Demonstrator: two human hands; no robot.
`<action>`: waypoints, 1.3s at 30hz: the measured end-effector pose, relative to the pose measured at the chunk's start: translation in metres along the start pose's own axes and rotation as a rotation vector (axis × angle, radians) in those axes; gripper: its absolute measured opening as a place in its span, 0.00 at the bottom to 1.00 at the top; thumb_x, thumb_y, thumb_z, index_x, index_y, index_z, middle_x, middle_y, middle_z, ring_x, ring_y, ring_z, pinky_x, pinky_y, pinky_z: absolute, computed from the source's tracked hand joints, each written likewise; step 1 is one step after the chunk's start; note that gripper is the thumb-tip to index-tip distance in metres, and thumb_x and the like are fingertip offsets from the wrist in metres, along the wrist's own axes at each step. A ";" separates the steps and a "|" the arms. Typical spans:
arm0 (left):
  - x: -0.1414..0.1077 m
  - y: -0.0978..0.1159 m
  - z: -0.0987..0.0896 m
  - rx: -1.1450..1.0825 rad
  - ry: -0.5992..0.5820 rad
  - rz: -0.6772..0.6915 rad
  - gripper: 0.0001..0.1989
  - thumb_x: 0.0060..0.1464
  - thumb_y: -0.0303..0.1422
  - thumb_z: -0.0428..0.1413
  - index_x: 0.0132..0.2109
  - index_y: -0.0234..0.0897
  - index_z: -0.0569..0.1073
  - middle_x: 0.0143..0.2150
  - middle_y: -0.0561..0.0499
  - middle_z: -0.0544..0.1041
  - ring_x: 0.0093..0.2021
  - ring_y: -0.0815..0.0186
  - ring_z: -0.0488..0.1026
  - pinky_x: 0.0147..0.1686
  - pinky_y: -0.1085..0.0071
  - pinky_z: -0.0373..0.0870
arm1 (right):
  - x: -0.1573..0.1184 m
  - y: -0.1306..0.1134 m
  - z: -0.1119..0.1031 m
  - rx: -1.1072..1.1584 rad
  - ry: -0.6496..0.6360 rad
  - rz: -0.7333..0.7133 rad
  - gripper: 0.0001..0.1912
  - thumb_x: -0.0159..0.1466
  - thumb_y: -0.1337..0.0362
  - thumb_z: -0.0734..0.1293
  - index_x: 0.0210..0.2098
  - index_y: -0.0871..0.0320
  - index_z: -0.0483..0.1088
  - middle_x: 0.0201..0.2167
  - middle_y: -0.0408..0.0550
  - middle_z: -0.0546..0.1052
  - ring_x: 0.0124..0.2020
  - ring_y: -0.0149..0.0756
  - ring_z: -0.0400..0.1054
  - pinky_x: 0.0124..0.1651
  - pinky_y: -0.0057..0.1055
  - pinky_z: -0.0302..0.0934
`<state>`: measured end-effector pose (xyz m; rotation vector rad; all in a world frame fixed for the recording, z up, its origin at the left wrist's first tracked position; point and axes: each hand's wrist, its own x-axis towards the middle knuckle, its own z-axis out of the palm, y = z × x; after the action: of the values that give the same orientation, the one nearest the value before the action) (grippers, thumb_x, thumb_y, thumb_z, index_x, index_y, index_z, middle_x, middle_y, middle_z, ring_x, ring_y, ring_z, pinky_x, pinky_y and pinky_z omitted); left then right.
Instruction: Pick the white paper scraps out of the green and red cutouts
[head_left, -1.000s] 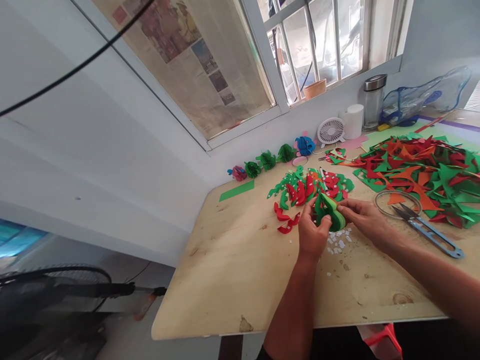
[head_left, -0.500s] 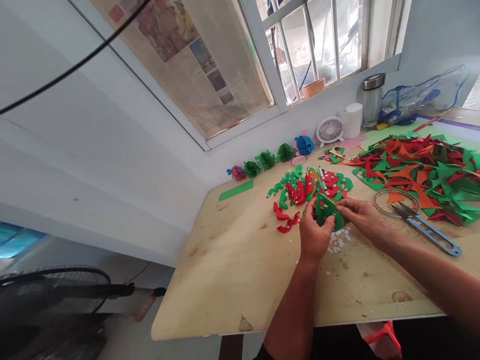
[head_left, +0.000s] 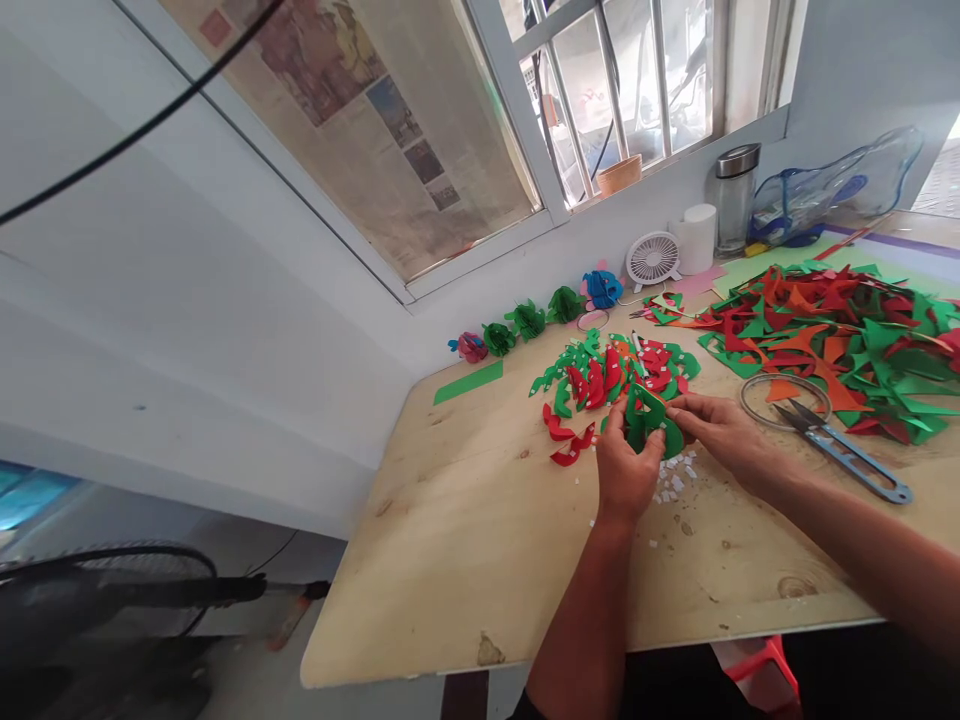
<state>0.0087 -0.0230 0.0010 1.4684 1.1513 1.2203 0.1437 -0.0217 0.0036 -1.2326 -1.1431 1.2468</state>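
A folded green paper piece (head_left: 646, 418) is held above the table, with a bit of orange at its upper edge. My left hand (head_left: 628, 462) grips it from the left, thumb across its front. On its right side the fingers of my right hand (head_left: 709, 425) are pinched on the edge. Just behind lie red and green paper cut-outs (head_left: 596, 375) bearing small white squares. Small white paper bits (head_left: 677, 483) are scattered below my hands.
Blue-handled snips (head_left: 855, 457) and a metal ring (head_left: 750, 400) lie right of my hands, before a heap of paper scraps (head_left: 832, 340). Folded paper ornaments (head_left: 529, 320), a small fan (head_left: 652, 260), a white roll (head_left: 697, 240) and a glass bottle (head_left: 735, 200) line the wall.
The view has shifted slightly. Both hands still hold the green paper piece, which has opened out a little more between them.
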 end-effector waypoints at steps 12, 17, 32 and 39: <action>0.000 -0.003 0.000 -0.057 -0.060 -0.001 0.21 0.49 0.26 0.54 0.52 0.35 0.69 0.49 0.44 0.76 0.49 0.59 0.73 0.50 0.64 0.68 | -0.001 -0.002 -0.001 0.026 0.022 0.014 0.16 0.49 0.50 0.69 0.24 0.58 0.71 0.19 0.41 0.70 0.21 0.29 0.59 0.24 0.27 0.55; 0.001 -0.003 0.000 -0.067 -0.033 0.004 0.16 0.51 0.26 0.51 0.48 0.34 0.72 0.45 0.46 0.77 0.46 0.61 0.74 0.47 0.66 0.69 | -0.001 -0.001 0.000 0.053 0.000 0.014 0.15 0.50 0.51 0.69 0.25 0.57 0.70 0.19 0.42 0.70 0.22 0.30 0.61 0.26 0.28 0.56; 0.005 0.002 0.004 -0.317 0.121 -0.182 0.15 0.39 0.27 0.61 0.39 0.33 0.75 0.37 0.46 0.78 0.38 0.62 0.75 0.41 0.67 0.70 | -0.001 0.000 0.000 -0.082 -0.003 -0.020 0.16 0.52 0.50 0.66 0.24 0.57 0.70 0.18 0.41 0.68 0.21 0.30 0.59 0.24 0.28 0.55; 0.006 0.002 0.004 -0.377 0.179 -0.218 0.15 0.38 0.28 0.60 0.38 0.32 0.74 0.35 0.46 0.79 0.33 0.66 0.75 0.36 0.70 0.71 | 0.002 0.007 -0.002 -0.224 0.048 -0.100 0.14 0.55 0.52 0.64 0.28 0.56 0.73 0.22 0.44 0.72 0.24 0.33 0.63 0.26 0.29 0.57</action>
<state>0.0136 -0.0183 0.0036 0.9448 1.0929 1.3473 0.1459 -0.0205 -0.0032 -1.3454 -1.3192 1.0304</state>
